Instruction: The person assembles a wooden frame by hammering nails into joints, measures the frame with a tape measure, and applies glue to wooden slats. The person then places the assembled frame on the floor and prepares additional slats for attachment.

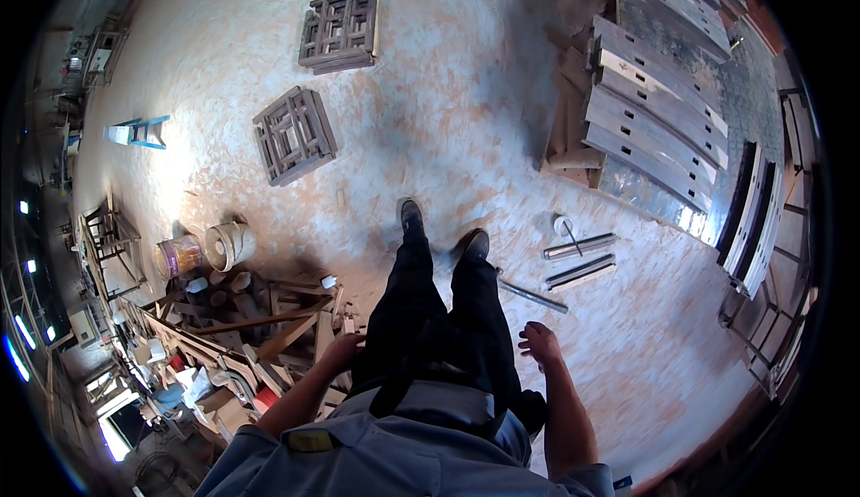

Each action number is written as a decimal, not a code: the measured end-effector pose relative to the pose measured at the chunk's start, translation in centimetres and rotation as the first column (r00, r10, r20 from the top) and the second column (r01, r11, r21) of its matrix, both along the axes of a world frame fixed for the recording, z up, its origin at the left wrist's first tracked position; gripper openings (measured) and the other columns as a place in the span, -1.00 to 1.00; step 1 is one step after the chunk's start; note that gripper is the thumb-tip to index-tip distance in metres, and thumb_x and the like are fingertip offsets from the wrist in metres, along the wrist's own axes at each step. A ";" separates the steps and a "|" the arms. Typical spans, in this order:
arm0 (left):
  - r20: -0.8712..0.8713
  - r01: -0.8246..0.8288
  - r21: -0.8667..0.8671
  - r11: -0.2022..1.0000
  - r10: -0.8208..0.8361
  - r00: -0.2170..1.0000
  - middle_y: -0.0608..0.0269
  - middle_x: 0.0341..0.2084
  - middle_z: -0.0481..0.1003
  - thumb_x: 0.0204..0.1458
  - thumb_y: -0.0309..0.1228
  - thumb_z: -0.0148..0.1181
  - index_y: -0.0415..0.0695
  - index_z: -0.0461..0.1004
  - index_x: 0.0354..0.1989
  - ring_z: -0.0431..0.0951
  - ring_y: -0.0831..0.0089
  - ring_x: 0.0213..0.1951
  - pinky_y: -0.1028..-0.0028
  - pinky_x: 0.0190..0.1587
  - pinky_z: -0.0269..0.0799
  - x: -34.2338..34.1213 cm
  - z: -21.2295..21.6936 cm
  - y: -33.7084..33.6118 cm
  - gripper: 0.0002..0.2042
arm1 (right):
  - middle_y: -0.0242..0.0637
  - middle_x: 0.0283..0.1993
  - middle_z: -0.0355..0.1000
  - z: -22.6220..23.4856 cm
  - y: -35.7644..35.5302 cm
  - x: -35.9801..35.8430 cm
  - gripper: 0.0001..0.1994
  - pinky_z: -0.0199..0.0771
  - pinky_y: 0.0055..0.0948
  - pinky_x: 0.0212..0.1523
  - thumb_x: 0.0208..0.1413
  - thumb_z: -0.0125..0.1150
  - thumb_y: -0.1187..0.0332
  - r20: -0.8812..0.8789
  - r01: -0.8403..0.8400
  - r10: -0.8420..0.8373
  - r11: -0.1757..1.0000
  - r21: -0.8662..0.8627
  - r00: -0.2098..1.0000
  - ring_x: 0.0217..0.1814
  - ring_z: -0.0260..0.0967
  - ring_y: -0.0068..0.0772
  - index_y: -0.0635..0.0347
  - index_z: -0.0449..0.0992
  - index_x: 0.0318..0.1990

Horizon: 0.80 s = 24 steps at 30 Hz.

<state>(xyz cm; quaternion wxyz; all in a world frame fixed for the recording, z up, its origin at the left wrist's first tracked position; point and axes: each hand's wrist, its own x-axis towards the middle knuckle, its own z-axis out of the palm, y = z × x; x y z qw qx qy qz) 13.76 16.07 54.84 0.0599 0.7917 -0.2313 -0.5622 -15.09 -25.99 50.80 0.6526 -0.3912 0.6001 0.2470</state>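
My left hand (343,351) hangs beside my left thigh, its fingers loosely apart and partly lost against the dark trousers, with nothing seen in it. On the other side, my right hand (539,343) is held out from my right leg, fingers slightly bent and spread, holding nothing. The nearest thing to it is a long dark metal bar (533,295) on the floor by my right shoe. Closest to the left hand lies a heap of wood offcuts (300,318).
Two stacks of wooden lattice frames (339,31) lie on the floor ahead. Slotted planks (654,125) rest at the right, with short grooved pieces (580,259) nearer me. Two buckets (229,244) and a blue stepladder (139,132) stand at the left.
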 end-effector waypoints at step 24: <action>-0.203 0.279 0.443 0.852 -0.208 0.957 -0.21 0.35 0.05 0.03 0.18 0.04 -0.08 -0.05 0.43 0.09 -0.18 0.34 -0.05 0.29 0.09 3.0 -6.6 -12.4 -0.13 | 0.28 0.28 0.15 -6.3 11.1 13.6 0.05 0.29 0.00 0.25 -0.07 0.31 -0.12 -0.147 -0.725 0.727 0.685 0.081 0.671 0.29 0.21 0.25 0.10 -0.19 0.45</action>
